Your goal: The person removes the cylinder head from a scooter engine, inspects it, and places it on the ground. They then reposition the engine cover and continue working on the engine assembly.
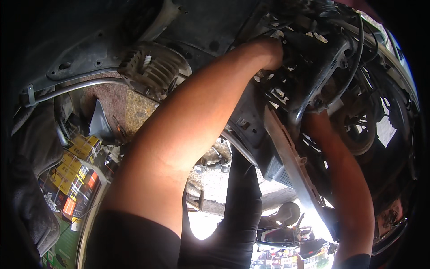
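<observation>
Cannot see most of the left hand [272, 53] or right hand [318, 119] among dark parts [295, 48]. Cannot tell either grip.

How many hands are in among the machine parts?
2: the left hand, upper right of centre, and the right hand, lower and farther right, near a shiny dark tube. Both are partly hidden among dark machine parts.

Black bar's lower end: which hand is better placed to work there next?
Right, likely: the right hand is near the black bar's lower end; the left hand is farther up and left. Fingers are hidden.
</observation>
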Demonstrator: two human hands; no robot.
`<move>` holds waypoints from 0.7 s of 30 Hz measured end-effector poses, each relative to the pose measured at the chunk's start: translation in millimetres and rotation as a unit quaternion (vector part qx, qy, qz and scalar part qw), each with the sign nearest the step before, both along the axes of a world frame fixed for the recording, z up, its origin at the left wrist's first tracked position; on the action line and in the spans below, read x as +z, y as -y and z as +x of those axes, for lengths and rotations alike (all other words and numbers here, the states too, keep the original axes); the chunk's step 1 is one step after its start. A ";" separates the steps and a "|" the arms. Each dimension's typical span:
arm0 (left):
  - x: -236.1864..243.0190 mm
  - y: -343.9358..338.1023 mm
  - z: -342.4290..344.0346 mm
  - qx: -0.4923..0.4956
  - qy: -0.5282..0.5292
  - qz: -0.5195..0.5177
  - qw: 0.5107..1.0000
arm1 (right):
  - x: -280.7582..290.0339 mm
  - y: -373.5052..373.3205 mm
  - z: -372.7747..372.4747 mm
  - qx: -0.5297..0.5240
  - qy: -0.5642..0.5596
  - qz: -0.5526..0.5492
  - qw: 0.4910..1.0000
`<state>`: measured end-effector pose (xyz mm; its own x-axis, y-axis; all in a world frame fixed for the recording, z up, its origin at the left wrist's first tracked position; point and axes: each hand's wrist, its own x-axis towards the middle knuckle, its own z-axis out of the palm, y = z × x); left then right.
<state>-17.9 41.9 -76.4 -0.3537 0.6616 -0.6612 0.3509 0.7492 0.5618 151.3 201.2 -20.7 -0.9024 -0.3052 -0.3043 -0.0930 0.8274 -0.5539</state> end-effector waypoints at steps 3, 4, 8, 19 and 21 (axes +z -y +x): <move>5.1 0.8 -2.3 -0.008 -0.002 -0.005 1.000 | -5.1 2.1 -1.0 -0.180 0.336 -0.097 0.919; 7.4 0.6 -2.9 -0.013 -0.002 -0.009 1.000 | -8.6 3.4 -1.7 -0.175 0.310 -0.093 0.930; 14.9 0.9 -1.0 0.036 -0.008 -0.018 0.999 | -23.8 7.8 -2.2 -0.164 0.284 -0.139 0.935; 21.2 2.5 0.1 0.073 0.021 -0.010 0.997 | -62.0 15.2 4.6 -0.211 0.261 -0.205 0.919; 18.6 2.4 0.6 0.068 0.015 -0.009 0.998 | -67.5 17.0 5.1 -0.220 0.257 -0.217 0.916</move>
<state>-17.4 39.5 -57.8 -0.4190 0.5969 -0.6842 0.2284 0.7986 0.5569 156.5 184.3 -88.2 -0.7386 -0.1395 -0.6595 0.5618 0.4134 -0.7166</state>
